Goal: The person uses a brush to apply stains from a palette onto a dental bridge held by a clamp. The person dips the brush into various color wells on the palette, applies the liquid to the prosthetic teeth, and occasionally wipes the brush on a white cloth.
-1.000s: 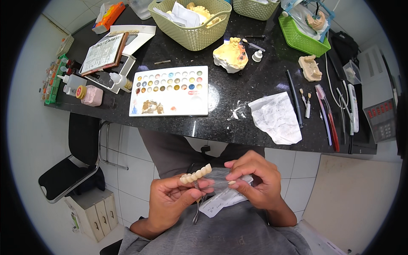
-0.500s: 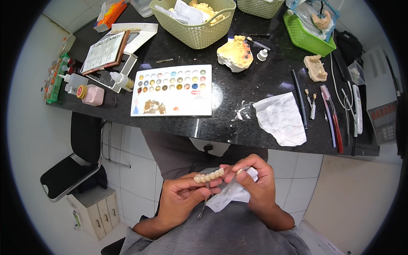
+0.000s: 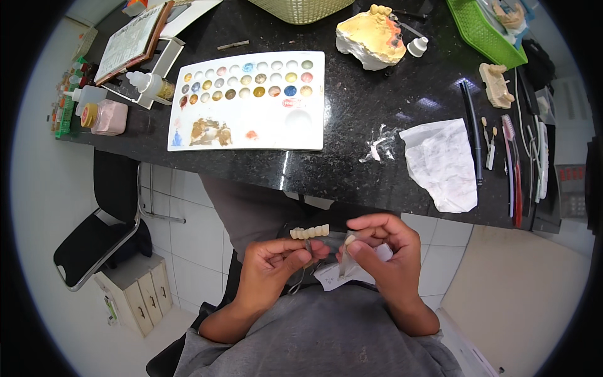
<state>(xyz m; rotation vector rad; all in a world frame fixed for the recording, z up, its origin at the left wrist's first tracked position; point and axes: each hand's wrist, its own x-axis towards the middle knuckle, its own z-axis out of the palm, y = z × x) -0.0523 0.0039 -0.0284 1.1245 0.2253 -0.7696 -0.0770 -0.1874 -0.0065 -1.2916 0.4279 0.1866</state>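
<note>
My left hand is closed on a slim metal holder, thumb and fingers pinching it. At its top sits a dental bridge, a row of several cream tooth crowns. The holder's looped end hangs below the hand. My right hand pinches a narrow translucent strip with a tooth-coloured tip, resembling a shade tab. A white paper slip with handwriting lies beneath that hand; whether the fingers grip it I cannot tell. Both hands are over my lap, a little apart, in front of the table edge.
On the black table lie a white paint palette, a crumpled tissue, a dental model, a smaller beige model, a dark pen and toothbrushes. Bottles stand left. A black chair is at the left.
My view has shifted, with the table things larger. The hands have drawn apart, the right moving away from the bridge. The bridge is turned more level. Both hands keep their hold.
</note>
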